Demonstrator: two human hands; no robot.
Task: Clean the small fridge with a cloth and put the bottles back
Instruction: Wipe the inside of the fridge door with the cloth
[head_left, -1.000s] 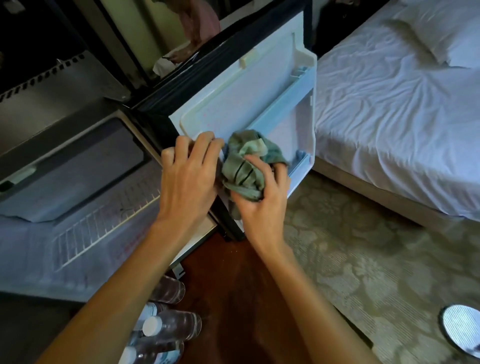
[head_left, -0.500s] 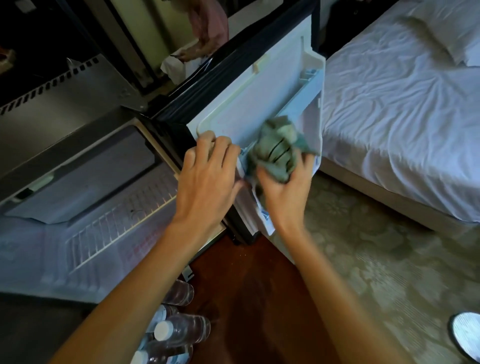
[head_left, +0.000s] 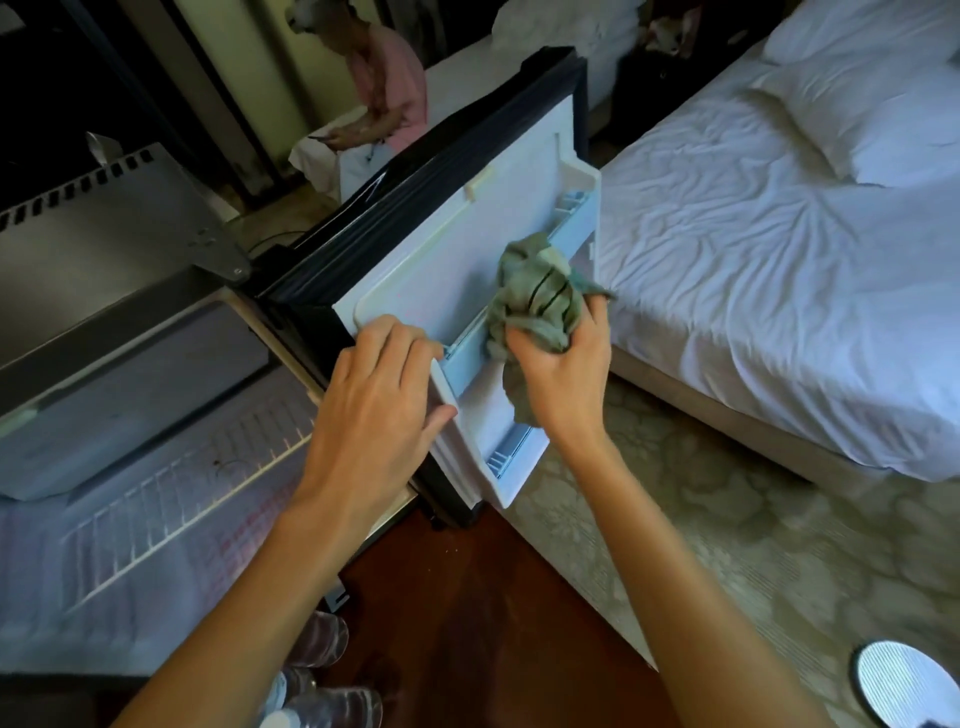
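Observation:
The small fridge stands open, its white inner door (head_left: 457, 249) swung out toward me. My left hand (head_left: 379, 400) grips the door's near edge, fingers over the top and thumb on the side. My right hand (head_left: 561, 364) holds a bunched green cloth (head_left: 535, 296) against the door's shelf rail (head_left: 519, 291). The fridge's inside (head_left: 156, 467) at left shows a white wire rack (head_left: 171, 509). Several clear water bottles (head_left: 322, 675) lie on the floor under my left forearm, partly hidden by it.
A bed (head_left: 779, 291) with white sheets and a pillow fills the right side. Patterned carpet (head_left: 727, 561) and a dark wooden floor (head_left: 493, 623) lie below. A round mirror-like disc (head_left: 904, 680) sits bottom right. Another person (head_left: 384, 88) is behind the door.
My right hand has carried the cloth up and to the right along the door shelf. My left hand stays on the door's edge. The view has shifted, showing more of the door.

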